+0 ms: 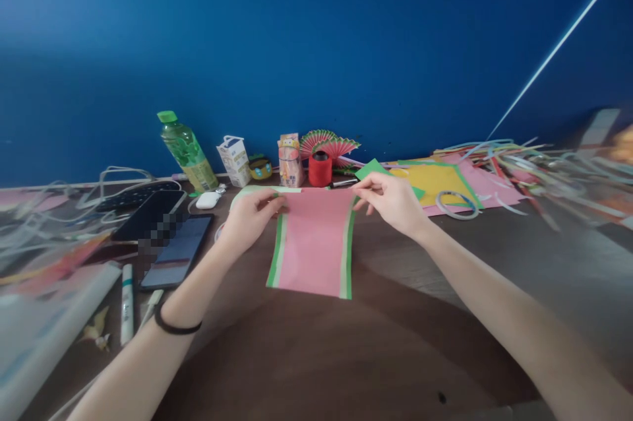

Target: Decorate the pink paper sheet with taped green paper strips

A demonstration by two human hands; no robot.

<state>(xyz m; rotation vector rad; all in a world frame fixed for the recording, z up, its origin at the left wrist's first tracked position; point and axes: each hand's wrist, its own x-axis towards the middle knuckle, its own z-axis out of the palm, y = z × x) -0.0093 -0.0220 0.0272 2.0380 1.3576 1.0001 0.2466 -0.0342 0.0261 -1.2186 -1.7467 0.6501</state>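
A pink sheet of paper (315, 243) with pale and dark green strips down both long sides hangs between my hands, tilted above the brown table. My left hand (253, 215) pinches its upper left corner. At the upper right corner my right hand (388, 202) grips it between thumb and fingertips. Behind the sheet, a pleated pink and green paper fan (341, 148) stands near a red cylinder with a black top (320, 169). A pale green sheet (242, 194) lies partly hidden behind my left hand.
At left are a tilted green bottle (190, 154), a white carton (234, 160), two phones (180, 253), an earbud case (208, 199) and a marker (127, 302). Coloured papers (435, 183), a tape roll (457, 204) and tangled strips (519, 163) lie at right. A blue wall (316, 45) rises behind.
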